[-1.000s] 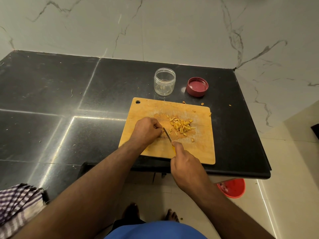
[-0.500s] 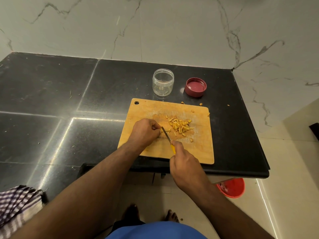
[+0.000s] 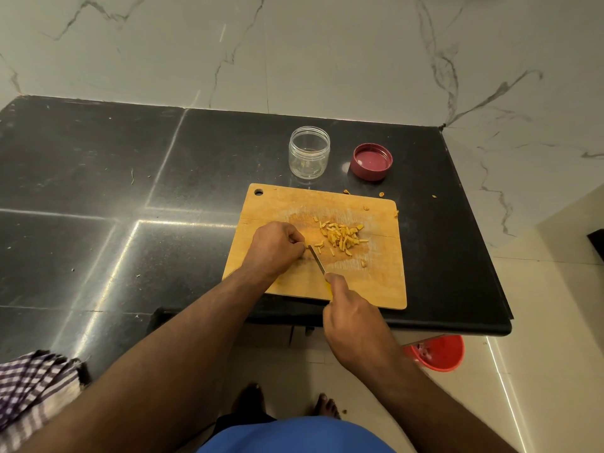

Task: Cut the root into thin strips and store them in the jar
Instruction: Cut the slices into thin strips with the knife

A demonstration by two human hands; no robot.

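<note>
Change: since a second ago my small knife (image 3: 316,259) barely shifts; its blade tip sits against my left hand's (image 3: 275,246) curled fingertips.
Left grip: curled tight over the root piece, which stays hidden at frame centre.
Right grip: right hand (image 3: 351,317) wrapped round the yellow handle.
Strips: pile of orange-yellow strips (image 3: 341,236) on the wooden cutting board (image 3: 376,282).
Jar: clear plastic jar (image 3: 309,154) upper centre, looks nearly empty; red lid (image 3: 371,161) beside it.
Meaning: cutting continues, storing not begun.
</note>
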